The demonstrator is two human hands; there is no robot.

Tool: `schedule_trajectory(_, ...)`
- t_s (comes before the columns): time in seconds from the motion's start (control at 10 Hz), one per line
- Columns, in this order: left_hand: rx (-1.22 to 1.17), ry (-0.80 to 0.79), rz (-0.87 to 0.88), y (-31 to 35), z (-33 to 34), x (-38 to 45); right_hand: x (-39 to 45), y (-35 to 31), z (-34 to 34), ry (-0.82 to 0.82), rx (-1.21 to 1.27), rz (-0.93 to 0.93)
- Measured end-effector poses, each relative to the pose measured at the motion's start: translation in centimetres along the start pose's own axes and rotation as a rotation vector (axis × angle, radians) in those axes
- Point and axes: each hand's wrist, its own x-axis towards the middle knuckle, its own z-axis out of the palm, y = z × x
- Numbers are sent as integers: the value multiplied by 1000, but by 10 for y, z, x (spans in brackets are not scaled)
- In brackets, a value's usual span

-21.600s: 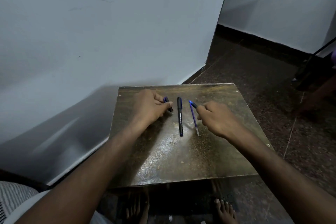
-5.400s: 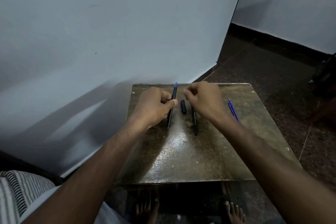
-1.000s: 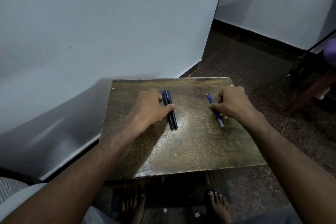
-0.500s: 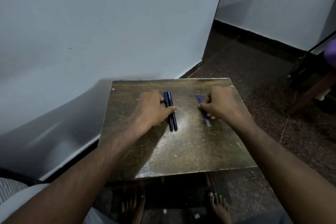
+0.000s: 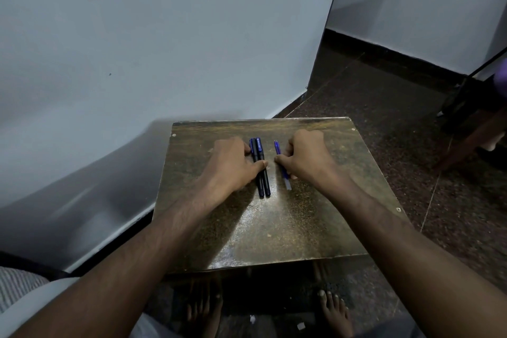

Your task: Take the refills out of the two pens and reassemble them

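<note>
a person's left hand [image 5: 233, 162] rested curled against two dark, slim plastic pens [image 5: 260, 170] lying side by side at the centre of the worn brown tabletop [image 5: 288, 228], its thumb touching their barrels rather than lifting them. the right hand [image 5: 304, 158], just right of centre, was clenched around thin blue refills [image 5: 282, 166], how many could not be told, which lay on the tabletop with a blue tip pointing toward the top of the frame and a pale end toward the bottom. within the last second that hand and the refills had slid leftward, from well apart to just beside the pens, while the left hand stayed put. both pens appeared closed up with the refills outside them, suggesting the work was near its end and the parts were merely being gathered together. pale printing ran along the right-hand pen's barrel near its upper end, too small to read; no brand could be made out. the pale grey wall [image 5: 164, 35] filled the upper left of the frame, bare feet [image 5: 336, 310] showing along the bottom edge.
</note>
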Motion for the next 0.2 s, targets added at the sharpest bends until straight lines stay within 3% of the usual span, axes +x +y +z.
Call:
schedule_trajectory(0.1, -12, -19, 14, -2, -1, -1, -1, 1, -3, -12, 10, -4)
schedule_trajectory(0.2, 0, 19, 57, -9, -7, -2, 2, 8, -8, 121, -21, -18)
